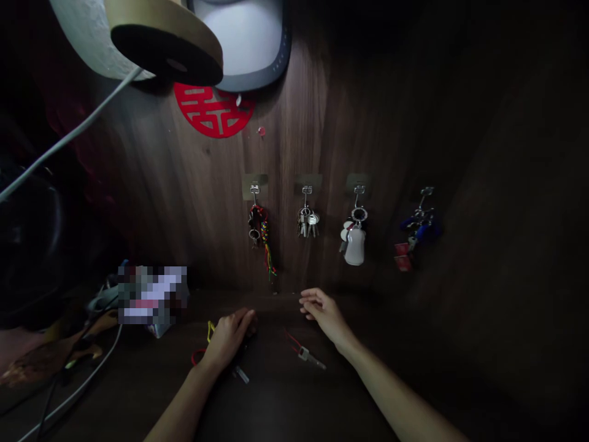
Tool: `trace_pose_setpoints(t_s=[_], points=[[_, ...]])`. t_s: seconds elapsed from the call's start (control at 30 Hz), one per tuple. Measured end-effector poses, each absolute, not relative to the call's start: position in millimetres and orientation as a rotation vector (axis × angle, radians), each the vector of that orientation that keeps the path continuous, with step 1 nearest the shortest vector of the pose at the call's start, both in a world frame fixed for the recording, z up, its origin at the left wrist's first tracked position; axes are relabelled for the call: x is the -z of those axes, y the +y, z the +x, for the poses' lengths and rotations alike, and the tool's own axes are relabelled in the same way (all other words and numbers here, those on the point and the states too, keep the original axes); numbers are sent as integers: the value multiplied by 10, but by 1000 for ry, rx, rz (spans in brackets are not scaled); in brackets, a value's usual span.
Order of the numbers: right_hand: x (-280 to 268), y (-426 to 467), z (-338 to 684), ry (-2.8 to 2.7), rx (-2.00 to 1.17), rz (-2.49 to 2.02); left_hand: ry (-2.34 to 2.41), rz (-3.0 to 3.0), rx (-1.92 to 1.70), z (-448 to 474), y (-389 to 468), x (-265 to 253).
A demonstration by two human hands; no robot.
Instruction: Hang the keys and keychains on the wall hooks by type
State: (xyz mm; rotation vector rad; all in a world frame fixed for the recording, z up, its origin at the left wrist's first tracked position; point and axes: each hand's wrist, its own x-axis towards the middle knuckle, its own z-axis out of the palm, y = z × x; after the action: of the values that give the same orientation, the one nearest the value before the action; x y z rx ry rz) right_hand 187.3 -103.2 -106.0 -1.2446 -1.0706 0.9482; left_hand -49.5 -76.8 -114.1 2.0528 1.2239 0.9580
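My left hand (pixel 227 337) rests palm down on the dark tabletop, its fingers loosely extended to the right. A yellow cord (pixel 210 331) and a red cord (pixel 197 356) show beside it, and a key (pixel 241 374) lies just below. The hand partly covers these, and I see nothing clearly gripped. My right hand (pixel 324 313) is held near the back of the tabletop, fingers apart and slightly bent, with nothing in them. Between the hands lies a single key (pixel 310 357) on a thin red string.
Along the wooden wall (pixel 285 147) hang a braided-cord keyring (pixel 264 233), a key bunch (pixel 308 222), keys with a white fob (pixel 354 245) and a blue-and-red set (pixel 416 233). A lamp (pixel 165 49) overhangs upper left, near a cap (pixel 248 43). Cables (pixel 92 383) and clutter occupy the left.
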Motion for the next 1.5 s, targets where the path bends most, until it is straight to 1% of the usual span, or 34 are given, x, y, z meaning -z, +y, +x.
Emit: trace_pose_setpoints(t_s=[0.17,0.3,0.57,0.73,0.9,0.97,1.07,1.2,1.27,1.5], points=[[1204,-1150,1980,-1160,-888,-1307,1210,2101,-929,-492,-770,1160],[1288,-1214,2010,-1325,-771,-1357,1220,2141,-879,-486,-765,1159],[1164,-1380,1839,-1826,-496,-1603,1248,2179,-836,-458,-787,1129],[1194,-1443,1686,-2002,-341,-1688,1252,2212,-766,-452,-794,1117],[1282,-1424,1619,-2066,-183,-1655,1199,2204,-692,-428,-826,1105],[1290,-1415,1615,-2075,-168,-1616,1145,2190,-692,-404,-848,1100],[1273,-1405,1606,-2007,-308,-1535,1031,2177,-741,-368,-885,1092],[1251,-1385,1567,-1759,-726,-1348,842,2198,-761,-337,-929,1074],[1251,-1369,1548,-1655,-872,-1260,777,2196,-778,-323,-947,1065],[1235,-1329,1547,-1412,-1112,-1117,790,2058,-787,-260,-972,1040]])
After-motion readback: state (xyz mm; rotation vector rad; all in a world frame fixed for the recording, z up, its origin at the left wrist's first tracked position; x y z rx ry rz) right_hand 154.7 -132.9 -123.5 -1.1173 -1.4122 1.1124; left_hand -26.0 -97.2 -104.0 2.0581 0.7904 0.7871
